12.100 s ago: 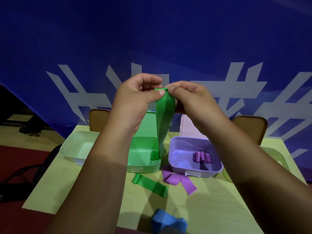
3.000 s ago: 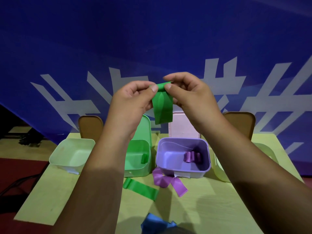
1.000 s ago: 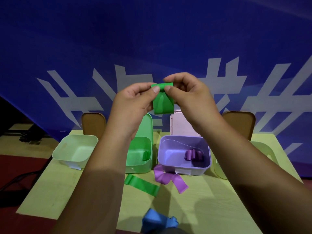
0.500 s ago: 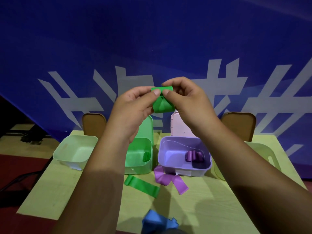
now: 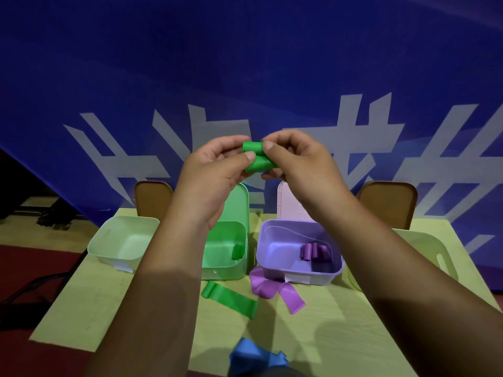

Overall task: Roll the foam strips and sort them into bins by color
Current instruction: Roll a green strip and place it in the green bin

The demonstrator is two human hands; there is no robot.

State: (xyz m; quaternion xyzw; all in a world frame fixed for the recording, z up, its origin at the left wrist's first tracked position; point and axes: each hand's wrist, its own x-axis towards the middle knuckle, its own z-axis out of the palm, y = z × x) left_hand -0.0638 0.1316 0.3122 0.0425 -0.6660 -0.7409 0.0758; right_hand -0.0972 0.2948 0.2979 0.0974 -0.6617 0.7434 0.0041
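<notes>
We pinch the soft, springy green foam roll (image 5: 258,158) between thumbs and fingertips of our left hand (image 5: 215,172) and right hand (image 5: 299,164), gripping both ends lest it uncoil.

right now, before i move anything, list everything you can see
table: 1, yellow-green
green bin: 1, green, centre left, one green roll inside
purple bin: 1, purple, centre right, about three purple rolls inside
pale green bin: 1, far left
pale yellow-green bin: 1, far right
green lid: 1, upright behind green bin
pink lid: 1, upright behind purple bin
green strip: 1, green, on table before green bin
purple strip: 1, purple, crumpled before purple bin
blue strip: 1, blue, near table edge
held foam roll: 1, green, above the bins
chair backs: 2, brown, behind table
backdrop: 1, blue, white marks
left hand: 1, grips the roll
right hand: 1, grips the roll
</notes>
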